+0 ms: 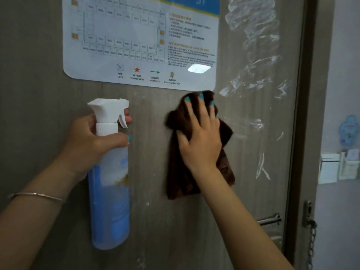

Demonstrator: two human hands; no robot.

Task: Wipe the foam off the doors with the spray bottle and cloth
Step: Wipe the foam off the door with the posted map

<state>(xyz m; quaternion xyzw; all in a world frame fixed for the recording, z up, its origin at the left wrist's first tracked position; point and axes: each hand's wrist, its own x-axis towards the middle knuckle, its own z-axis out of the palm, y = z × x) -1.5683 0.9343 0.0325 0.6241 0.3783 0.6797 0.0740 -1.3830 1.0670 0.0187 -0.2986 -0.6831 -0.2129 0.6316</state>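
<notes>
A grey-brown door (48, 75) fills the view. White foam streaks (253, 36) run down its right side, from the top to about mid-height. My right hand (200, 137) presses a dark brown cloth (179, 176) flat against the door, fingers spread, just below the floor-plan sign's corner and left of the foam. My left hand (91, 141) grips the neck of a spray bottle (109, 201) with a white trigger head and blue liquid, held upright close to the door.
A laminated evacuation plan (140, 36) is stuck to the upper door. At lower right are the door handle (269, 220) and a chain latch (310, 236) on the frame. A wall with white holders (339, 168) lies beyond the right edge.
</notes>
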